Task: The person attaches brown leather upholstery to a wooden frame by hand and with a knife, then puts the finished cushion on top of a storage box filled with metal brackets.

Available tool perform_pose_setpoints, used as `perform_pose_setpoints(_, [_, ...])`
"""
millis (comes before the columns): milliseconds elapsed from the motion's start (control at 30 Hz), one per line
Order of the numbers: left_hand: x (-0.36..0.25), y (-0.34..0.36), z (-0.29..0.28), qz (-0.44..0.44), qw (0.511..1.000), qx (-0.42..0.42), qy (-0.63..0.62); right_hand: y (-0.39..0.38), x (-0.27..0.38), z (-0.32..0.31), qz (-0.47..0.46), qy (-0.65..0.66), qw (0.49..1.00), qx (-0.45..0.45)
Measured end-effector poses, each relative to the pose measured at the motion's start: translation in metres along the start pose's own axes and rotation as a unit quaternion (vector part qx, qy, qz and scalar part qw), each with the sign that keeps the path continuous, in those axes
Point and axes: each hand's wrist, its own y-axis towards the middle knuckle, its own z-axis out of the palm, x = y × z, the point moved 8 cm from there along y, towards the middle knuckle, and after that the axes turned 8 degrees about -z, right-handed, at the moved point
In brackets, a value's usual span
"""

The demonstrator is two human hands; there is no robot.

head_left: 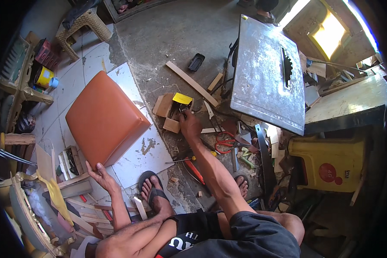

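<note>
An orange-brown padded block [103, 116], like an upholstered seat, stands on the white tiles to the left. At its near corner is my left hand [104, 178], fingers spread, the fingertips against its edge. My right hand [190, 126] reaches to a small open cardboard box [172, 125] on the concrete. Its fingers are curled together at the box's opening, by small dark metal items. What they pinch is too small to make out. A yellow card [182, 98] stands at the box's far side.
A table saw [266, 73] with a metal top stands at the right. Near my feet lie red-handled scissors [224, 142], a screwdriver [182, 160], a handsaw [265, 159] and wood scraps. A wooden strip [192, 84] and black tray [196, 62] lie beyond the box. A yellow plastic stool [331, 165] is at right.
</note>
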Motion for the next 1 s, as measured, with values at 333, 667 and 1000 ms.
perform_pose_setpoints(333, [0.006,0.002,0.005,0.006,1.0,0.015,-0.019,0.0,0.005,-0.008,-0.069,-0.025,0.996,0.042])
perform_pose_setpoints(667, [0.002,0.005,-0.005,0.048,0.998,-0.025,0.044,-0.078,-0.067,-0.208,-0.259,-0.342,0.8,0.419])
perform_pose_setpoints(1000, [0.019,0.01,0.0,0.034,0.998,-0.019,0.047,-0.051,-0.303,-0.366,0.185,-0.181,0.966,-0.008])
